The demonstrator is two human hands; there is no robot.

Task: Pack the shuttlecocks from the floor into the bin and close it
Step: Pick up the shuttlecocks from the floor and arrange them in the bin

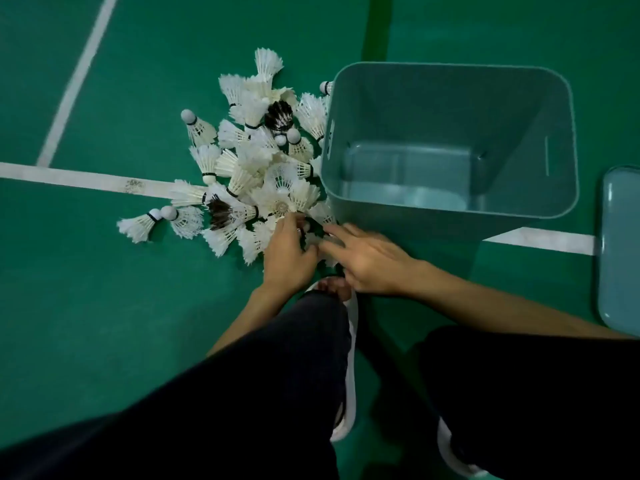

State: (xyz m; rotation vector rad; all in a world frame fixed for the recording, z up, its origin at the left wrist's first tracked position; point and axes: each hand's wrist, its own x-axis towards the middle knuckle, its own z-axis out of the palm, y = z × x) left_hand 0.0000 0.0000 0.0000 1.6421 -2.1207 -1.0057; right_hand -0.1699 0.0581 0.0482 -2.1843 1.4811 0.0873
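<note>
While hands reach in, shuttlecocks point every way.

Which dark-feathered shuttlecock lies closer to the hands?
The lower dark-feathered shuttlecock, on the white court line left of the left hand; the other dark one lies far up the pile.

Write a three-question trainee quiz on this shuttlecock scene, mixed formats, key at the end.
1. True or false: the bin already holds shuttlecocks.
2. Where does the lid lie? A) on the bin B) on the floor to the bin's right C) under the pile
3. Fill in: both the left hand and the right hand reach into the near edge of the ____.

Key: 1 false, the bin looks empty. 2 B. 3 pile of shuttlecocks.
</note>
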